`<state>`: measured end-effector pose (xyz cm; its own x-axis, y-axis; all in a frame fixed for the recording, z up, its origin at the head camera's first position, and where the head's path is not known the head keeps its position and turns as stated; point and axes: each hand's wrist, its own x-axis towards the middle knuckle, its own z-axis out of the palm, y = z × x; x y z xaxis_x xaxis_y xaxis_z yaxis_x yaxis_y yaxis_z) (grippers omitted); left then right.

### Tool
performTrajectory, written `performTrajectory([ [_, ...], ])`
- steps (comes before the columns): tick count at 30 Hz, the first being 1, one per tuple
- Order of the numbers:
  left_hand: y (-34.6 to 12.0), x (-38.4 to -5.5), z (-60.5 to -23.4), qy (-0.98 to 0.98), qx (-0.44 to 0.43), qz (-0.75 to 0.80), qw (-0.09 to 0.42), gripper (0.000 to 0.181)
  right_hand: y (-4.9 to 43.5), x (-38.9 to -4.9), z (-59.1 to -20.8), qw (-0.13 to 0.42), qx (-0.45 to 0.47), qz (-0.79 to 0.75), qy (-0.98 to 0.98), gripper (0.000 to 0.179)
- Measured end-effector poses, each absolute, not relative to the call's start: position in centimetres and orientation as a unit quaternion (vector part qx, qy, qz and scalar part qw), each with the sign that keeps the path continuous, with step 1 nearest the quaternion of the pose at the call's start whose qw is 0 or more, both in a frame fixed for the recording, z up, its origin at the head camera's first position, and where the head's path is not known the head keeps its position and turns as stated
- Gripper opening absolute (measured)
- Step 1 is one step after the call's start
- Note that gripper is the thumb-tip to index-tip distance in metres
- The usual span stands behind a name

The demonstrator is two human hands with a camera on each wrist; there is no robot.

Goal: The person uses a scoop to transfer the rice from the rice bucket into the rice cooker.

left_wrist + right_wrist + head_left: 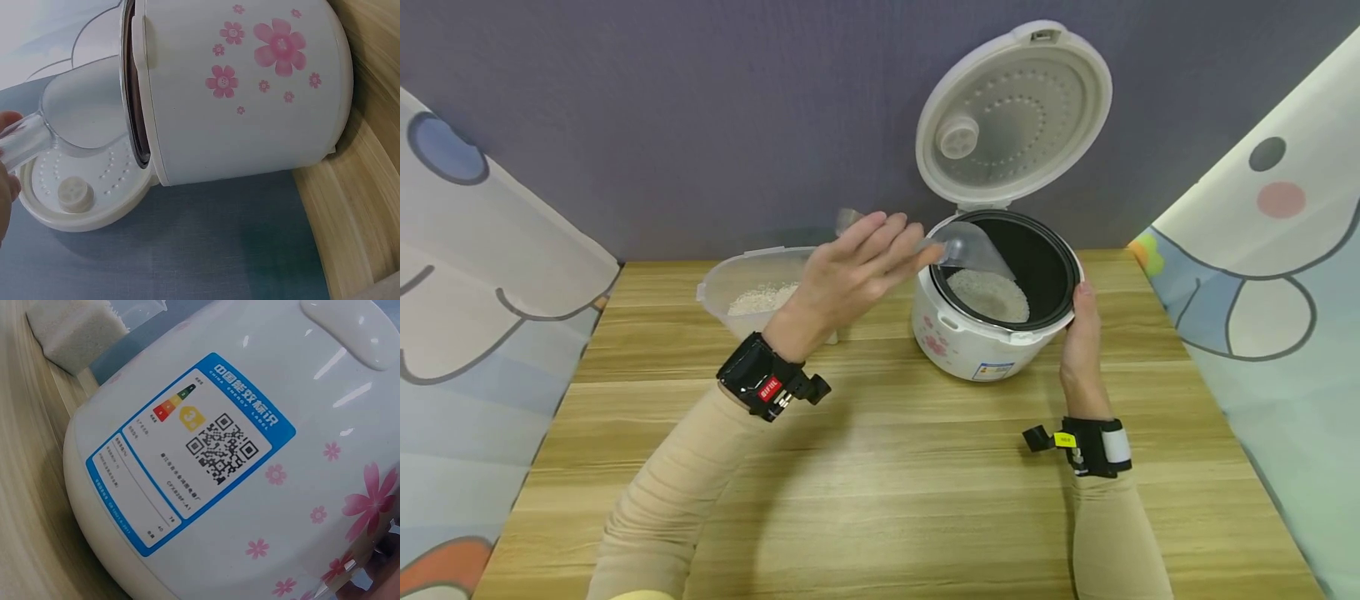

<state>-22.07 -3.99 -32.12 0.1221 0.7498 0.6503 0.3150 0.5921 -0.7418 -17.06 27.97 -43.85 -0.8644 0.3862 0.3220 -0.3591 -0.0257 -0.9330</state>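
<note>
L hand (853, 279) gripped the clear scoop (976, 252) by its handle, bowl tipped down inside the inner pot (1047, 262), an angle that'd prob. confine spills to the pot; white rice (988, 296) lay in there; R hand (1082, 333) was against the white cooker (951, 343) at its right rim, likely to steady it, but can't tell if its fingers were curled or merely resting; lid (1015, 117) stood up on its hinge, far side, presumably to leave the mouth clear; clear tub (726, 287) w/ more rice sat to the left on the table (880, 508), prob. for a short reach.

Sticker (190, 453) on the cooker's near side read "CHINA ENERGY LABEL" under Chinese chars., w/ a big 3, QR code & model no. approx. "CFXB20F-A1"; smaller print too blurred; red tag (770, 388) on L wrist & yellow tag (1064, 440) on R weren't surely legible; no brand name readable.
</note>
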Motion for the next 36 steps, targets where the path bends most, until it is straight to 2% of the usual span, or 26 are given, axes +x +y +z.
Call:
performTrajectory([
  [5,-4.4,-21.9,-32.3,-0.653,-0.409,0.147,0.620,0.046,28.0,-17.1,-43.9,0.260,-0.013,0.711,-0.653,0.054],
  [12,-4.8,-21.6,-32.6,-0.704,-0.369,0.045,0.606,0.039,27.9,-17.1,-43.9,0.264,-0.010,0.720,-0.642,0.053],
  [20,-6.2,-21.2,-33.5,-0.803,-0.304,-0.109,0.502,0.049,28.0,-17.1,-43.8,0.265,-0.010,0.718,-0.644,0.053],
  [24,-7.0,-20.8,-33.6,-0.823,-0.283,-0.189,0.455,0.041,27.8,-17.1,-43.6,0.263,-0.013,0.719,-0.644,0.053],
  [28,-8.3,-20.4,-33.8,-0.824,-0.266,-0.253,0.432,0.034,27.6,-17.1,-43.6,0.261,-0.010,0.717,-0.646,0.052],
  [36,-12.4,-19.3,-35.1,-0.840,-0.211,-0.303,0.399,0.032,27.6,-17.0,-43.8,0.263,-0.005,0.719,-0.643,0.052],
])
